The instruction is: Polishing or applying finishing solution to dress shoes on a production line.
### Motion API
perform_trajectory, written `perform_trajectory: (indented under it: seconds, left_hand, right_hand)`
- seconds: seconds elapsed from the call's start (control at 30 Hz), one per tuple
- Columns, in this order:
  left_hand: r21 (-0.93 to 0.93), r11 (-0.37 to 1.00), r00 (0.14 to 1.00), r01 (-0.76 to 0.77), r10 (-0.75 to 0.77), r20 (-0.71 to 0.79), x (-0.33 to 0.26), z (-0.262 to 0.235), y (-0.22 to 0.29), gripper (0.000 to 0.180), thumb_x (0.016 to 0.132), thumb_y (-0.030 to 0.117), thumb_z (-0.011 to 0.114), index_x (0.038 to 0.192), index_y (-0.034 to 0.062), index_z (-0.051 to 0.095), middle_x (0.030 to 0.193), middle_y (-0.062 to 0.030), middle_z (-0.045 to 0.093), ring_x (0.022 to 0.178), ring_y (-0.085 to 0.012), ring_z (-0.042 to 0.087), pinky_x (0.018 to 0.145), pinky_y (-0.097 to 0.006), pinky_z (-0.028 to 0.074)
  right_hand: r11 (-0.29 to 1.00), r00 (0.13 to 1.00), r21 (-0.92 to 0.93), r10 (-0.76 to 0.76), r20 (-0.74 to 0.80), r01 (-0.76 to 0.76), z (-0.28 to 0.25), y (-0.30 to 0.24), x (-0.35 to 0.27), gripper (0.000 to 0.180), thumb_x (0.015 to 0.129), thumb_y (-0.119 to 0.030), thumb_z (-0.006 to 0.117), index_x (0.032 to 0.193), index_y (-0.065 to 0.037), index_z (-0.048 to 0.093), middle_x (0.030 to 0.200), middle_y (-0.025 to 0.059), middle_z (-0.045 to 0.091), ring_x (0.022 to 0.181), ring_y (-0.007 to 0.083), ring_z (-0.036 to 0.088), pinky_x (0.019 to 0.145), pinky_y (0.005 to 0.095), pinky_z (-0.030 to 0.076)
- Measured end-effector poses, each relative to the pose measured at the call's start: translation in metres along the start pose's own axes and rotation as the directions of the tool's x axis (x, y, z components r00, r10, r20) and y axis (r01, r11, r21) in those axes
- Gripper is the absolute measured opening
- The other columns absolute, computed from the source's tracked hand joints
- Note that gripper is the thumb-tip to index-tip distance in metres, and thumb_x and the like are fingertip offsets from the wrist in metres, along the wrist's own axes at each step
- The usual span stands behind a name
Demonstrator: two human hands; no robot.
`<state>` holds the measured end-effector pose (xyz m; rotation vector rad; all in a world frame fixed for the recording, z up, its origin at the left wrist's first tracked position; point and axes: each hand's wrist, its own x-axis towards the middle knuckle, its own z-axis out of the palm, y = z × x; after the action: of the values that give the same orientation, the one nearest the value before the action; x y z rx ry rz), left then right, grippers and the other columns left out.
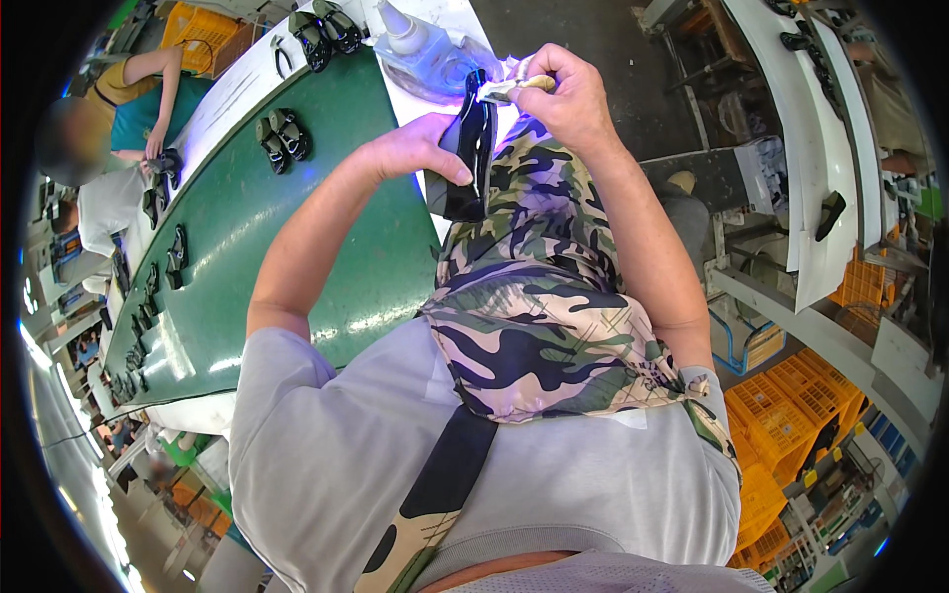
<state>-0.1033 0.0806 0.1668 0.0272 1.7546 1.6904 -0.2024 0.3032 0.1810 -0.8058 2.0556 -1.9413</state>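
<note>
My left hand (425, 148) is wrapped round a shiny black shoe (474, 148), its thumb lying along the near part. In my right hand (571, 99) is a short pale tool like a small brush (516, 89), pinched between thumb and fingers. Its whitish tip is at the shoe's far end; whether the two touch I cannot tell. Bluish-purple light falls around them. Just beyond my left hand stands a translucent plastic container (435, 71), and a bottle with a cone-shaped nozzle (404, 35) rises from it.
A green conveyor belt (336, 237) runs along my left, carrying a pair of shoes (284, 139) and several more further down. Another pair (324, 35) and pliers (282, 57) lie on its white border. Co-workers (129, 128) sit across it. Orange crates (781, 415) are stacked on the right.
</note>
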Motion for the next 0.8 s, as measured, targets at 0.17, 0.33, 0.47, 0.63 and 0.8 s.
perform_trajectory:
  seconds: [0.17, 0.33, 0.47, 0.63, 0.8]
  left_hand:
    - [-0.253, 0.967, 0.999, -0.042, 0.039, -0.019, 0.002, -0.001, -0.011, 0.057, 0.067, 0.019, 0.080, 0.117, 0.0019, 0.060, 0.104, -0.0032, 0.065, 0.096, -0.0147, 0.060, 0.092, -0.029, 0.046]
    - [-0.459, 0.885, 0.997, -0.078, 0.063, -0.048, 0.004, -0.002, -0.016, 0.058, 0.072, 0.021, 0.076, 0.123, -0.0012, 0.058, 0.109, -0.0078, 0.067, 0.098, -0.0178, 0.064, 0.093, -0.032, 0.049]
    - [-0.529, 0.843, 0.994, -0.103, 0.065, -0.090, 0.006, -0.003, -0.021, 0.058, 0.076, 0.021, 0.075, 0.125, -0.0023, 0.055, 0.110, -0.0092, 0.067, 0.097, -0.0186, 0.065, 0.094, -0.034, 0.051]
    - [-0.552, 0.814, 0.978, -0.182, 0.093, -0.186, 0.010, 0.000, -0.028, 0.056, 0.083, 0.025, 0.072, 0.126, -0.0044, 0.054, 0.112, -0.0130, 0.067, 0.102, -0.0227, 0.066, 0.095, -0.038, 0.052]
    - [-0.614, 0.779, 0.983, -0.128, 0.017, -0.183, 0.014, 0.006, -0.034, 0.050, 0.084, 0.021, 0.072, 0.125, 0.0005, 0.053, 0.108, -0.0084, 0.065, 0.098, -0.0195, 0.064, 0.093, -0.036, 0.053]
  right_hand:
    - [0.999, 0.999, -0.025, 0.046, 0.029, -0.045, 0.006, 0.004, -0.011, 0.017, 0.072, -0.006, 0.074, 0.074, -0.004, 0.058, 0.070, -0.0004, 0.059, 0.066, 0.0066, 0.051, 0.060, 0.0253, 0.043]
    - [0.998, 0.998, 0.025, 0.048, 0.049, -0.050, 0.010, 0.016, -0.017, 0.018, 0.071, -0.007, 0.075, 0.074, -0.004, 0.058, 0.069, -0.0015, 0.056, 0.065, 0.0066, 0.049, 0.059, 0.0249, 0.041]
    - [0.981, 0.982, 0.121, 0.132, 0.135, -0.148, 0.008, 0.019, -0.021, 0.019, 0.070, -0.007, 0.076, 0.074, -0.004, 0.058, 0.068, -0.0025, 0.055, 0.065, 0.0066, 0.049, 0.058, 0.0249, 0.040]
    - [0.983, 0.972, 0.092, 0.139, 0.188, -0.159, 0.001, 0.009, -0.027, 0.020, 0.070, -0.009, 0.076, 0.073, -0.004, 0.058, 0.068, -0.0025, 0.055, 0.064, 0.0067, 0.048, 0.058, 0.0255, 0.040]
    - [0.995, 0.979, 0.015, 0.098, 0.179, -0.103, -0.007, 0.009, -0.039, 0.021, 0.072, -0.002, 0.072, 0.074, -0.005, 0.051, 0.079, 0.0014, 0.059, 0.073, 0.0081, 0.050, 0.066, 0.0243, 0.041]
